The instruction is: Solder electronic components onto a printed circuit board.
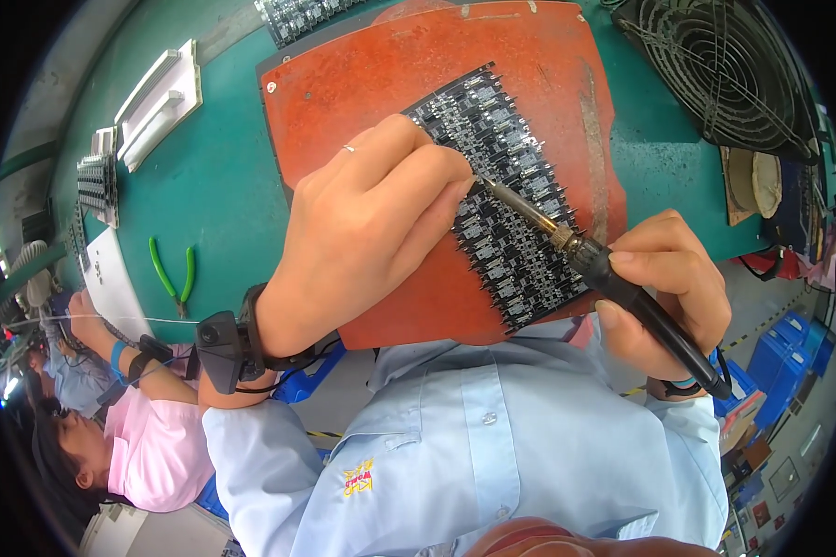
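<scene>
My right hand (pixel 671 288) is wrapped round the black handle of a soldering iron (pixel 633 295). Its metal tip points up and left, reaching the middle of a black circuit board panel (pixel 520 227). The panel carries rows of small silver and black parts and lies tilted on an orange-red mat (pixel 381 84). Over the panel's left side my left hand (pixel 372 209) is closed in a pinch, fingertips right beside the iron's tip. A tiny dark piece shows at those fingertips, too small to name.
Green-handled pliers (pixel 175 274) lie on the green table (pixel 237 195) left of the mat. Farther left are white strips (pixel 153 111) and more boards (pixel 97 186). A black fan with a wire guard (pixel 720 70) and a spool (pixel 754 181) stand right. A co-worker in pink (pixel 158 455) sits left.
</scene>
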The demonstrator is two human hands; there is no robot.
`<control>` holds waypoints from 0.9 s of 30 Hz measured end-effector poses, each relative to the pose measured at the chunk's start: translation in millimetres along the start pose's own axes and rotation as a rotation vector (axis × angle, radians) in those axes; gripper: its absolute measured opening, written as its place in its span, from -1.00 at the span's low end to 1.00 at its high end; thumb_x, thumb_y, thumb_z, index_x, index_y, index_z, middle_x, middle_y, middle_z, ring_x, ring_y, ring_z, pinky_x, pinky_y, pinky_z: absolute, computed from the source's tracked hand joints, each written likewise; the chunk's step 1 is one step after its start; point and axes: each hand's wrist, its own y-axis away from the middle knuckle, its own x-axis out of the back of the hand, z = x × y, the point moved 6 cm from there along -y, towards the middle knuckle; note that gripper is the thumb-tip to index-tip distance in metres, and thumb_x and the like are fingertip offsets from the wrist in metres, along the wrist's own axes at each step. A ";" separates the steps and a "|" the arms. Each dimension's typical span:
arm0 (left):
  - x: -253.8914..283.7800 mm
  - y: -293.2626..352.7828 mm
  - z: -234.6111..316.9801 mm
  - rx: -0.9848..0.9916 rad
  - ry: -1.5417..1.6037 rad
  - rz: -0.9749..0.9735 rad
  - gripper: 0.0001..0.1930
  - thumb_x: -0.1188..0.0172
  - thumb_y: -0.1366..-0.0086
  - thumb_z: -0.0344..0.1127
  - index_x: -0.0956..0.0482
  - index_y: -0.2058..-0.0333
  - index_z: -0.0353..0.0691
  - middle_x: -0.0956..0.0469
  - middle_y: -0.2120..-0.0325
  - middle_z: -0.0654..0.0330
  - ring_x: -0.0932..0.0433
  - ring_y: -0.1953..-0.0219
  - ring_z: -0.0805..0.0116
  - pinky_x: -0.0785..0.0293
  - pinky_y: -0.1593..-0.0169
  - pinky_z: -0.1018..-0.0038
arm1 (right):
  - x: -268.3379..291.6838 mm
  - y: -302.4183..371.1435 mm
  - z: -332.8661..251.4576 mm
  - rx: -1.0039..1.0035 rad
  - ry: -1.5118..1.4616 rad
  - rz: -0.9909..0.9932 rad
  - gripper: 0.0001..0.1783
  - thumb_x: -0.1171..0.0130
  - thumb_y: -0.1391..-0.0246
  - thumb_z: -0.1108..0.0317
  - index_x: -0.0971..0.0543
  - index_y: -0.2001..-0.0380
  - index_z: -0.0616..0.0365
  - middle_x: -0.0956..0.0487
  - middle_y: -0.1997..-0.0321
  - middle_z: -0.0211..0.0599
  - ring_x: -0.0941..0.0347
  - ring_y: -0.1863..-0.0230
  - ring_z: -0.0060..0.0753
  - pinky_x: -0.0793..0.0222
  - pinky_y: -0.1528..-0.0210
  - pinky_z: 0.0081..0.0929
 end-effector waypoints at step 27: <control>9.6 1.7 9.0 0.042 0.003 0.024 -0.86 -0.31 -0.11 -0.60 -0.52 0.39 -0.32 -0.41 0.45 0.15 -0.46 0.46 0.30 -0.38 0.44 0.46 | -2.9 -3.2 -5.6 0.013 0.007 0.047 -0.53 -0.35 0.43 0.69 -0.58 0.27 0.33 -0.59 0.35 -0.09 -0.50 0.42 -0.21 -0.39 0.41 -0.41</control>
